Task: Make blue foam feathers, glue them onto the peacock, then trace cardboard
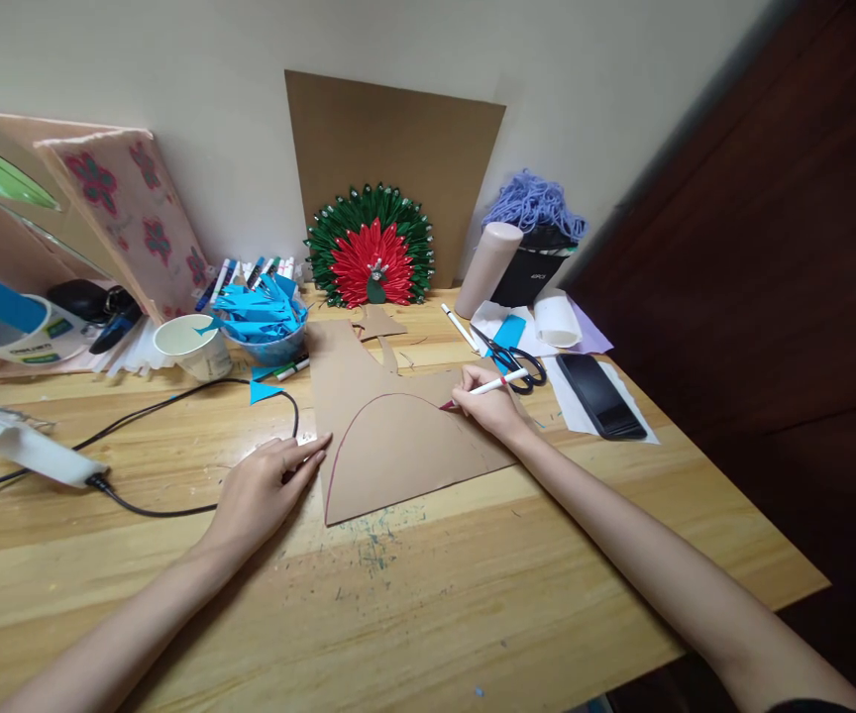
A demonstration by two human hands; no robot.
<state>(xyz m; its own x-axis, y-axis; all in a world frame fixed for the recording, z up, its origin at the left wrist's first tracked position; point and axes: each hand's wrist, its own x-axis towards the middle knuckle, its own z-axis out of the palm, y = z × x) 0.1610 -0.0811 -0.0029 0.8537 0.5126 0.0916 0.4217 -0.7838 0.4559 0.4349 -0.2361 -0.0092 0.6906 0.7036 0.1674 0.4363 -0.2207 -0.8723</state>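
Observation:
My right hand (488,404) is closed around a white marker (500,383) with a red end, its tip touching a brown cardboard sheet (398,456). From the sheet's lower left corner, a dark red curved line arches up and over to the marker tip. My left hand (268,485) rests on the wooden table with fingers stretched out, fingertips on the sheet's left edge. Black-handled scissors (528,368) lie just beyond my right hand, near the sheet's right side. The sheet's upper edge is cut in a curve.
A white glue gun (34,451) lies left, its black cable looping near my left hand. Behind stand a paper cup (194,347), a bowl of blue paper pieces (265,322) and a red-green peacock decoration (373,253). A phone (598,396) lies right, near the table's edge.

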